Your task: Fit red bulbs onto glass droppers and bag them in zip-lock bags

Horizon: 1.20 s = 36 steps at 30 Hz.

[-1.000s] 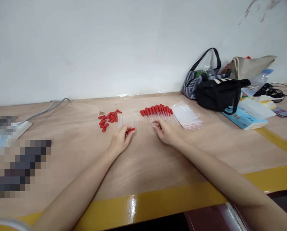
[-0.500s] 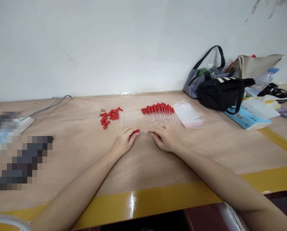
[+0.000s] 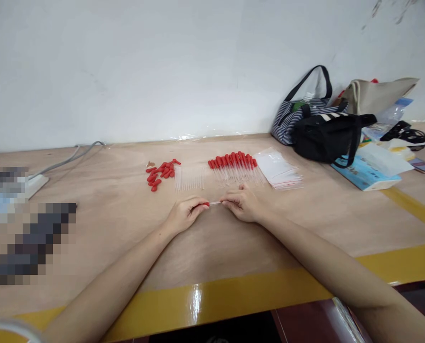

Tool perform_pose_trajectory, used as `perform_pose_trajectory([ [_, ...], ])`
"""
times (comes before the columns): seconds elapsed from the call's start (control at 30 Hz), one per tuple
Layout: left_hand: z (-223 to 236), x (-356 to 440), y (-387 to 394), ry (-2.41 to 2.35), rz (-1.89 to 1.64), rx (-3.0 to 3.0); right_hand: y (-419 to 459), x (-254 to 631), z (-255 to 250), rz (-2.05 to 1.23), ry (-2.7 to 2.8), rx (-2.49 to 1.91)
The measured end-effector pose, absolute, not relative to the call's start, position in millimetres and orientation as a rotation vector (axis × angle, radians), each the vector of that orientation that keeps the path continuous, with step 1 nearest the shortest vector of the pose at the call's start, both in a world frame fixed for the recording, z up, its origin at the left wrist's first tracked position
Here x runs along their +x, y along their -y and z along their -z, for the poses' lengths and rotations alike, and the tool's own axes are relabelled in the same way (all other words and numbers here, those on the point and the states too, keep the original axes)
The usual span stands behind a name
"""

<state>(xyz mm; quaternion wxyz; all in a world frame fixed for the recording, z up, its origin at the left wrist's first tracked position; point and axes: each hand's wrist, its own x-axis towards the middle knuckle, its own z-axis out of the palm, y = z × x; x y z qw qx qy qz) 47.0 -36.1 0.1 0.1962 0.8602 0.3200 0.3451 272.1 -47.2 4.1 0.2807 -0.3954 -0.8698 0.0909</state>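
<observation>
My left hand (image 3: 186, 212) is closed on a red rubber dropper bulb (image 3: 207, 204), mostly covered by the fingers. A thin clear dropper tube (image 3: 214, 203) runs from the bulb to my right hand (image 3: 241, 204), which pinches its other end. Just beyond my left hand lies a row of bare clear tubes (image 3: 190, 178). Loose red bulbs (image 3: 164, 172) are piled to the left of that row. Past my right hand, several droppers with red bulbs (image 3: 233, 162) lie side by side. To their right is a fanned stack of clear zip bags (image 3: 280, 171).
A striped bag (image 3: 281, 126) and a black bag (image 3: 326, 138) rest against the wall at the back right. Near them lies a blue tissue pack (image 3: 365, 174). A grey cable (image 3: 62, 159) crosses the back left. Yellow tape (image 3: 215, 297) edges the table (image 3: 108, 238).
Both hands have drawn closer together, with less tube showing between them. The left hand and the bulb have come slightly nearer to me.
</observation>
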Motion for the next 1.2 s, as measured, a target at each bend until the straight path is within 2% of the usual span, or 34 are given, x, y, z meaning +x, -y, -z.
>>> perform_pose_trajectory([
  [0.27,2,46,36,-0.925,-0.869,2.48,52,265,-1,0.069,2.397,-1.127],
  [0.73,0,45,35,-0.857,-0.78,2.586,55,253,-1,0.035,2.432,-1.151],
  [0.93,-2,43,25,-0.931,-1.006,2.624,55,249,-25,0.061,2.445,-1.257],
  [1.03,-4,31,13,-1.145,-1.159,2.609,48,246,-35,-0.013,2.433,-1.396],
  [1.13,-3,9,-2,-1.653,-1.319,2.481,29,240,-35,-0.23,2.218,-1.574],
  [1.2,-1,-5,-11,-2.038,-1.278,2.354,12,233,-32,-0.319,2.036,-1.652],
])
